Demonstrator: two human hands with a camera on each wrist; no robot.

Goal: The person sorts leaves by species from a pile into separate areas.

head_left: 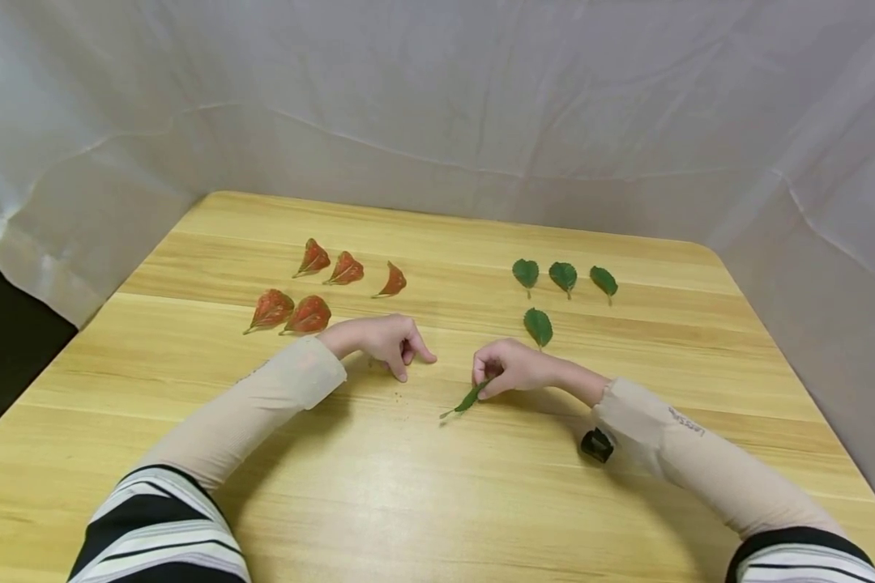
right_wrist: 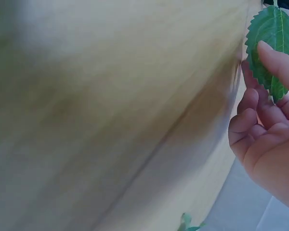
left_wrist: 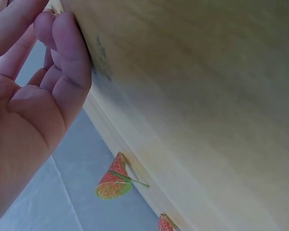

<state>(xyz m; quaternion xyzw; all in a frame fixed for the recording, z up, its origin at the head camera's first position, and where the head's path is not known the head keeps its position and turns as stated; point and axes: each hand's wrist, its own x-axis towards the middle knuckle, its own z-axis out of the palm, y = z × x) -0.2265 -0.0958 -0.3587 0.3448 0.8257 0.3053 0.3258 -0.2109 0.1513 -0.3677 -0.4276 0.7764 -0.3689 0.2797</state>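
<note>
My right hand (head_left: 514,368) pinches a green leaf (head_left: 471,396) between thumb and fingers, its stem pointing toward the left front. In the right wrist view the thumb lies flat over the face of this toothed leaf (right_wrist: 269,45). To its left, my left hand (head_left: 390,340) is low over the middle of the table, thumb and index finger apart with nothing between them. The left wrist view shows its other fingers (left_wrist: 70,62) loosely bent. Behind the left hand lie several red leaves (head_left: 311,315). Beyond the right hand lie several green leaves (head_left: 538,326).
The wooden table (head_left: 423,502) has rounded far corners. A pale curtain (head_left: 437,105) hangs behind it and at both sides. Tiny dark specks (head_left: 399,397) dot the wood in front of the left hand. A small black device (head_left: 596,444) sits at the right wrist.
</note>
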